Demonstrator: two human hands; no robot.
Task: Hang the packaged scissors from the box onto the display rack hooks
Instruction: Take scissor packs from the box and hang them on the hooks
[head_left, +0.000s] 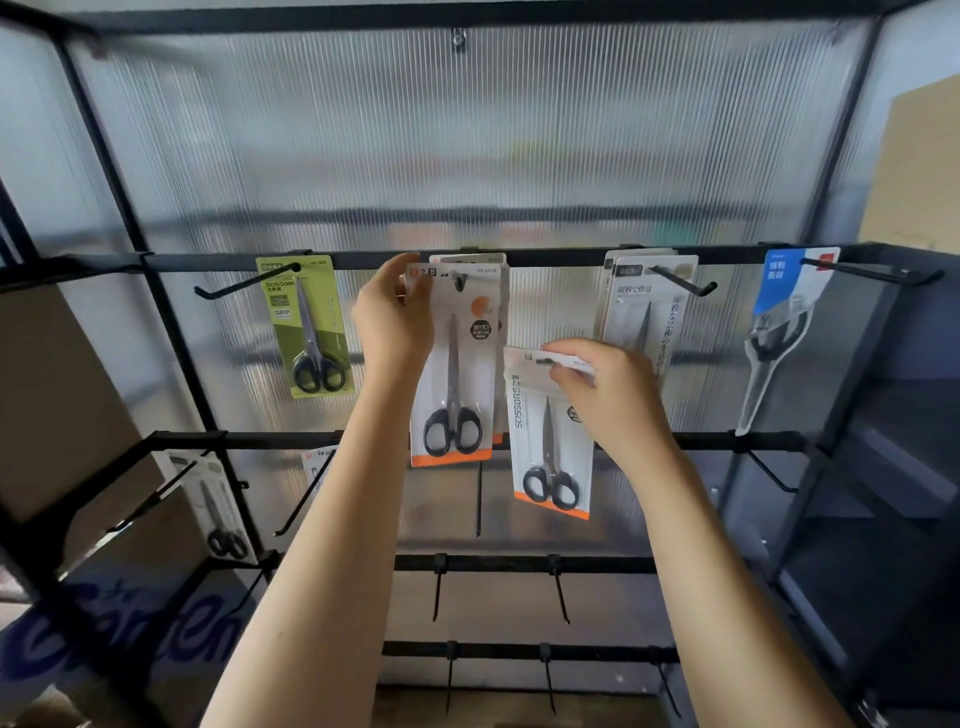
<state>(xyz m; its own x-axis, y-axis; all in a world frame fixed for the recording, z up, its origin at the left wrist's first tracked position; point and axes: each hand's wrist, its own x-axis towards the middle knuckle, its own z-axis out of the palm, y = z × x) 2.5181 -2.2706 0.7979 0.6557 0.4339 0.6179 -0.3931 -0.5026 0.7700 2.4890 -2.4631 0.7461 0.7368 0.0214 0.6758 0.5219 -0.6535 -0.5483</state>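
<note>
My left hand (392, 317) pinches the top left corner of a white and orange scissors pack (453, 374) at the middle hook (460, 280) of the rack's upper bar (550, 257). The pack's hanging hole sits at the hook tip, and another pack hangs right behind it. My right hand (605, 392) grips the top of a second white and orange scissors pack (550, 441), held lower and to the right, off any hook. The box is out of sight.
On the same bar hang a green scissors pack (309, 327) at left, white packs (647, 306) right of centre and a blue-topped pack (779, 332) at far right. Lower bars carry bare hooks (558, 590) and a pack at lower left (218, 512). Cardboard stands at left.
</note>
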